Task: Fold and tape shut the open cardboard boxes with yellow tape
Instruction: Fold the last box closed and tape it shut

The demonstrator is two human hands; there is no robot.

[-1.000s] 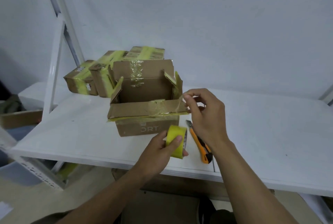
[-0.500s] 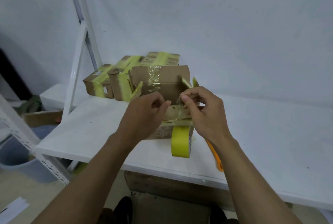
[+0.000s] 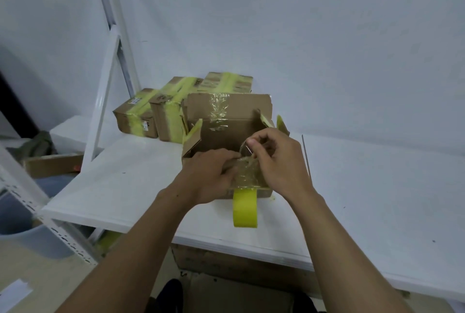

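**Old tape comes off before the box can be sealed**

At the near edge of the white table (image 3: 364, 199), a roll of yellow tape (image 3: 245, 209) stands on its rim, untouched, at the 6 o'clock side of the open box (image 3: 226, 134). Both hands work just above it. The left hand (image 3: 208, 177), fingers curled, holds down the front flap (image 3: 247, 180), which lies folded outward toward the camera. The right hand (image 3: 279, 164), at the flap's 3 o'clock, pinches a crinkled strip of old clear tape (image 3: 245, 151) between thumb and forefinger and lifts it away from the cardboard.

The box itself sits mid-table, touching the roll or very nearly so. All four flaps stand open, and more clear tape clings to the tall back flap (image 3: 241, 106) at 12 o'clock. The step in hand appears to be clearing leftover tape. Folding has not begun, and no yellow tape is on this box's top.

The next move likely calls for a steady peel while the left hand keeps the flap flat, so the cardboard does not tear. Then the flaps must fold in before the roll is picked up.

Behind, at 11 o'clock, three sealed boxes (image 3: 171, 111) banded in yellow sit against the wall. A white shelf post (image 3: 105, 101) rises at 10 o'clock.
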